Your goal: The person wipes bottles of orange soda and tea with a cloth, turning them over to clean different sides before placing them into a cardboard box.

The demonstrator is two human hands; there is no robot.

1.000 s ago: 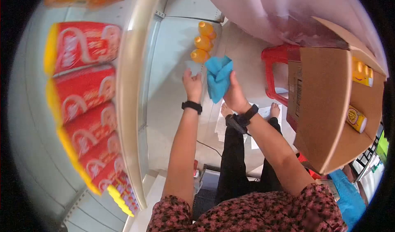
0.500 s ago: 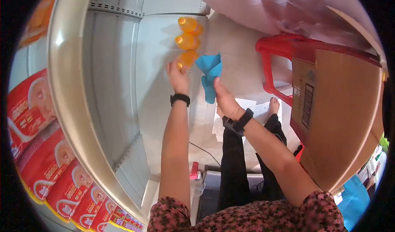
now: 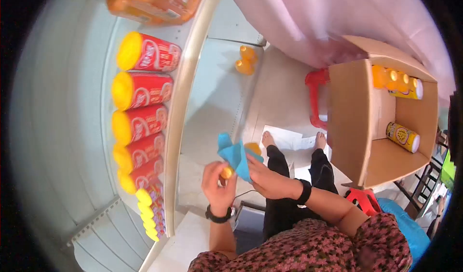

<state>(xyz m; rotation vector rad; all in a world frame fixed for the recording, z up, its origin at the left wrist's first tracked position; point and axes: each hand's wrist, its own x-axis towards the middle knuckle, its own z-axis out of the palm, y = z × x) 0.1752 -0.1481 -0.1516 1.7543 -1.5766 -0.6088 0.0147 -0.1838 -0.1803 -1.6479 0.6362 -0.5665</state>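
An orange bottle (image 3: 252, 149) is between my hands, its yellow cap inside the fingers of my left hand (image 3: 219, 183). My right hand (image 3: 270, 178) presses a blue cloth (image 3: 235, 155) around the bottle's body, which hides much of it. Two more orange bottles (image 3: 245, 67) stand at the far end of the low shelf (image 3: 212, 84), beyond my hands.
At right, an open cardboard box (image 3: 351, 127) holds several orange bottles (image 3: 391, 79) and yellow cans (image 3: 402, 137), beside a red stool (image 3: 313, 98). Red canisters with yellow lids (image 3: 144, 89) line the upper shelf at left. My feet rest on papers (image 3: 284, 139).
One orange bottle has left the row, lifted by my left hand and brought nearer to my body. The cloth in my right hand now touches it. The view has shifted, showing the box's inside.
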